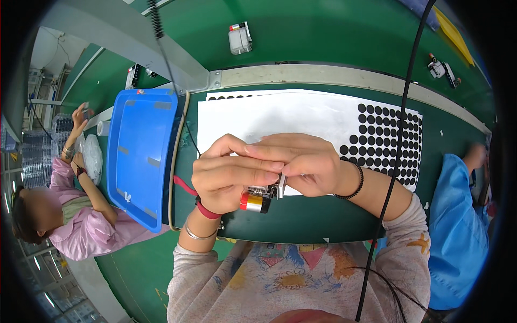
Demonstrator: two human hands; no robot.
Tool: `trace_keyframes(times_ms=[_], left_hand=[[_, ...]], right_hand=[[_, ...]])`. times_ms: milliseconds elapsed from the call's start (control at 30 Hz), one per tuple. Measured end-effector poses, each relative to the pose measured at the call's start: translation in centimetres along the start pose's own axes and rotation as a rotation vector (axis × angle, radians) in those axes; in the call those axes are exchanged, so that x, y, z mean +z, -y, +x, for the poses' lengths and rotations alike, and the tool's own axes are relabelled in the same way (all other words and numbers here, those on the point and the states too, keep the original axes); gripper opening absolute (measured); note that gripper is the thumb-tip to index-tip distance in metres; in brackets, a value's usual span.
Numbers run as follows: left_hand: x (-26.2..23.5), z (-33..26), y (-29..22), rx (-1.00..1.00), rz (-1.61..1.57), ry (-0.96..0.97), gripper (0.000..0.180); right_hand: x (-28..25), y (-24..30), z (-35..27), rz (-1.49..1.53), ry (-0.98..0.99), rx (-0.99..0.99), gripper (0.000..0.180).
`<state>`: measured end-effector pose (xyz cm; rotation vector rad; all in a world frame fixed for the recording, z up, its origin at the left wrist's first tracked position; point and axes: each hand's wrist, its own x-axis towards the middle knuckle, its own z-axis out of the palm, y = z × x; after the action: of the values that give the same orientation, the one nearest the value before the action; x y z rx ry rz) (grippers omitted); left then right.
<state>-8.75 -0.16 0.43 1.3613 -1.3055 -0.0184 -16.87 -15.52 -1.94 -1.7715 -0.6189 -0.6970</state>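
My left hand (221, 177) and my right hand (315, 167) meet over the near part of the sheets, fingers bent and closed together. Between them they hold a small mechanical assembly (254, 202), with a red, yellow and silver cylinder and metal parts showing below my fingers. Its upper part is hidden by the fingers. My right thumb and fingertips press at its pale plate-like edge. Under and behind the hands lie white sheets (237, 118), and rows of black round stickers (379, 134) cover the right side. A red curved piece (184, 185) shows beside my left wrist.
A blue tray (141, 185) lies on the left. Similar assemblies (239, 39) (444, 71) rest beyond the pale rail (301, 74). A black cable (399, 145) hangs across the right side. One person in pink (89, 231) sits left; another in blue (458, 226) is at right.
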Motion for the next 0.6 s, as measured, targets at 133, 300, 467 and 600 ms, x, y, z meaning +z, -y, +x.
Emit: trace_keyframes(times_ms=[133,300,467,600], left_hand=[[0.11,-0.34,0.09,0.004,0.014,-0.031,0.012],[0.26,-0.39,0.15,0.07,0.046,-0.058,0.014],[0.15,-0.39,-0.07,0.14,0.109,-0.047,0.02],[0.17,-0.54,0.12,0.189,0.103,-0.038,0.02]], right_hand=[[0.52,-0.75,-0.21,-0.069,-0.08,-0.162,0.025],[0.34,-0.64,-0.04,-0.115,-0.066,-0.214,0.023],[-0.17,-0.55,-0.03,-0.155,-0.014,-0.251,0.017],[-0.04,-0.42,-0.05,-0.171,-0.037,-0.28,0.014]])
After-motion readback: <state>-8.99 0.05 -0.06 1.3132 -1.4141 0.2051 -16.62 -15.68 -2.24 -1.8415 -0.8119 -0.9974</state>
